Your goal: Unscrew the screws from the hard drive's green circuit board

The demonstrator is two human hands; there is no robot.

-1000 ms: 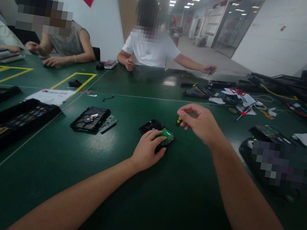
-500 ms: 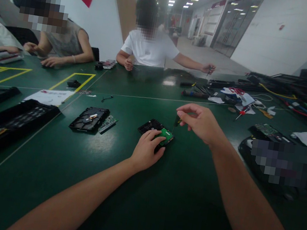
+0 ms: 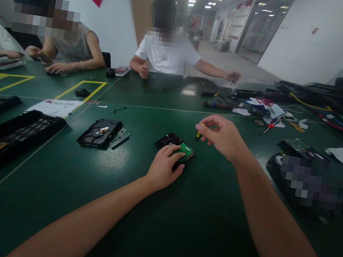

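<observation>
A black hard drive (image 3: 168, 140) with a green circuit board (image 3: 187, 149) lies on the dark green table in front of me. My left hand (image 3: 165, 166) grips its near side, fingers over the board and thumb at the edge, hiding part of it. Above the drive's right end, my right hand (image 3: 219, 135) pinches a small screwdriver (image 3: 198, 136) with a yellow and dark handle. The screwdriver stands nearly upright, its thin shaft pointing down at the board's right corner. Whether the tip sits in a screw is too small to tell.
Left of the drive lie another black hard drive (image 3: 99, 132) and a loose circuit board (image 3: 121, 138). Long black housings (image 3: 3, 141) line the left side. A red screwdriver (image 3: 271, 126), cables and papers lie at the right back. Across the table sits a person in a white shirt (image 3: 166, 56).
My right fingers have shifted slightly around the screwdriver, and more of its yellow handle shows. My left hand and the hard drive stay in place.
</observation>
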